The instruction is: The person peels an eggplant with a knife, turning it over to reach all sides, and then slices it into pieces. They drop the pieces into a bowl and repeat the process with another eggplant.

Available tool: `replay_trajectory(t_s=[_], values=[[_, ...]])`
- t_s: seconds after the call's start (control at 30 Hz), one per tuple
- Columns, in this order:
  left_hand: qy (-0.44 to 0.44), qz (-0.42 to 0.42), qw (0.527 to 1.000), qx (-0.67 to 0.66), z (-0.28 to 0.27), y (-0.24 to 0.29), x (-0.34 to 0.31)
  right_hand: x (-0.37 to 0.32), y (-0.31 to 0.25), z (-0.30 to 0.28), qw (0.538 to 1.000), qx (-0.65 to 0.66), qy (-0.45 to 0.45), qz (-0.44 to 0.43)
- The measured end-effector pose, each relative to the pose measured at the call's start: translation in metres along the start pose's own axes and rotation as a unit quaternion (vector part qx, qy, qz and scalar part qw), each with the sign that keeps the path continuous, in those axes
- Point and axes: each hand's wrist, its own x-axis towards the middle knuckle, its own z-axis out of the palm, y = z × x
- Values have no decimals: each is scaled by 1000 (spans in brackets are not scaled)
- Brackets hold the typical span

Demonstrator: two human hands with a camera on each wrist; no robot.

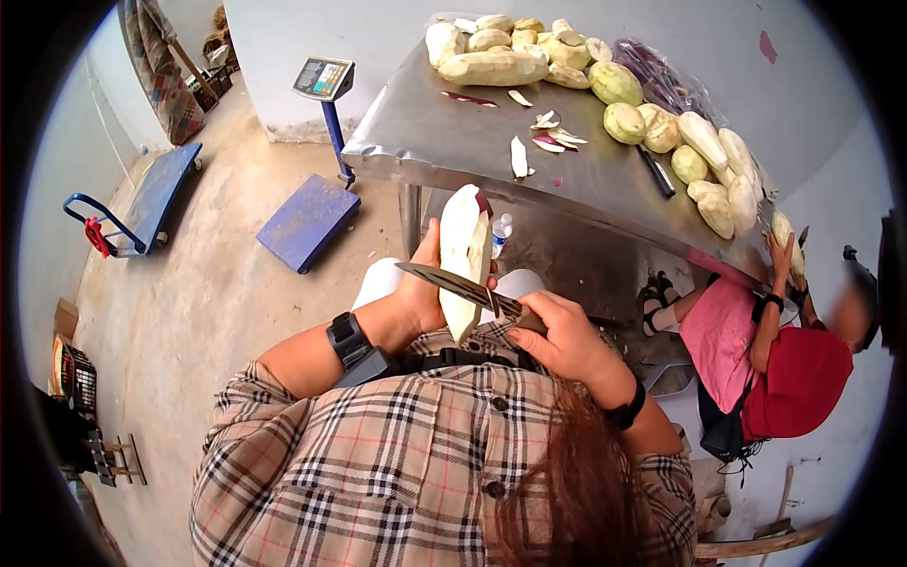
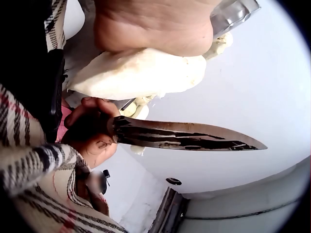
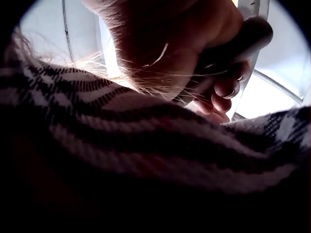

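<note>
A long, mostly peeled pale vegetable (image 1: 462, 248) with a purple patch near its top is held upright by my left hand (image 1: 419, 291), fingers partly hidden behind it. My right hand (image 1: 571, 342) grips the handle of a knife (image 1: 455, 284), whose blade crosses in front of the vegetable and points left. In the left wrist view the knife blade (image 2: 189, 136) lies beside the pale vegetable (image 2: 141, 75), apart from it there. The right wrist view shows my right hand (image 3: 165, 48) curled round the dark handle (image 3: 243, 43).
Peeled vegetables (image 1: 496, 68), peel scraps (image 1: 557, 140) and another knife (image 1: 656, 172) lie on the metal table (image 1: 416, 123) ahead. To the right a person in red (image 1: 798, 383) holds a vegetable. A blue scale (image 1: 310, 222) and a trolley (image 1: 165, 194) stand on the left.
</note>
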Motion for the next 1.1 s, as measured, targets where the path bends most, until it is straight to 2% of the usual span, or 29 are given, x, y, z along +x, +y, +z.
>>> replay_trajectory(t_s=[0.1,0.13,0.33,0.43,0.73,0.93,1.1], values=[[-16,-3,1000,-26,-5,-1,2,1,-3,3,999,-45,9,-3],[7,9,1000,-9,-5,-1,3,1,-3,3,998,-60,12,-2],[-32,14,999,3,-2,-2,1,1,0,7,993,-107,57,7],[-2,18,1000,14,0,-3,2,1,4,9,989,-140,54,14],[17,16,999,23,0,-3,3,0,8,12,984,-165,65,30],[-4,14,1000,15,-3,-3,4,1,14,14,982,-169,78,37],[23,27,999,9,2,-3,1,0,21,16,981,-167,87,47]])
